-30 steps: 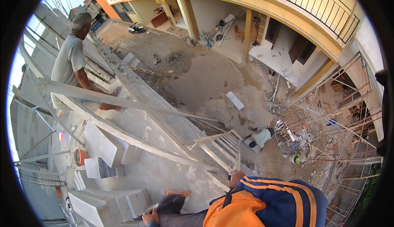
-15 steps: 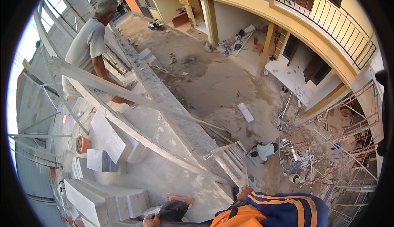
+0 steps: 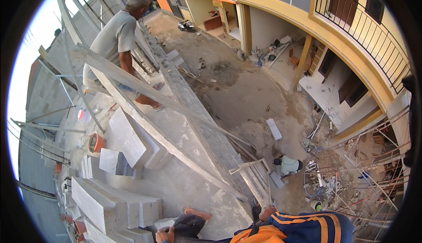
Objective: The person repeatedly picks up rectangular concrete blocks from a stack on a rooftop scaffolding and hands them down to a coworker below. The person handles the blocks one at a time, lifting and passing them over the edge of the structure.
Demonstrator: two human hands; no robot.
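My left hand (image 3: 165, 235) rests at the lower edge, by the knee of my dark trousers (image 3: 189, 226). Its fingers are curled, and whatever lies under them is hidden. My right hand (image 3: 267, 213), at the end of a navy sleeve with orange stripes (image 3: 307, 227), is closed at the slab's edge, beside the lower end of a wooden ladder-like frame (image 3: 255, 177). What it grips, if anything, cannot be made out. My bare foot (image 3: 196, 212) lies on the concrete slab (image 3: 176, 186).
Pale blocks (image 3: 94, 205) are stacked at left near an orange bucket (image 3: 96, 142). Long planks (image 3: 162, 100) cross the slab. A person in grey (image 3: 114, 38) is at the far-left edge. Below, another person (image 3: 289, 166) bends by a block (image 3: 277, 179); bamboo scaffolding (image 3: 373, 168) stands right.
The view has swung slightly left, so the scene sits further right and lower. Both my hands stay in about the same places.
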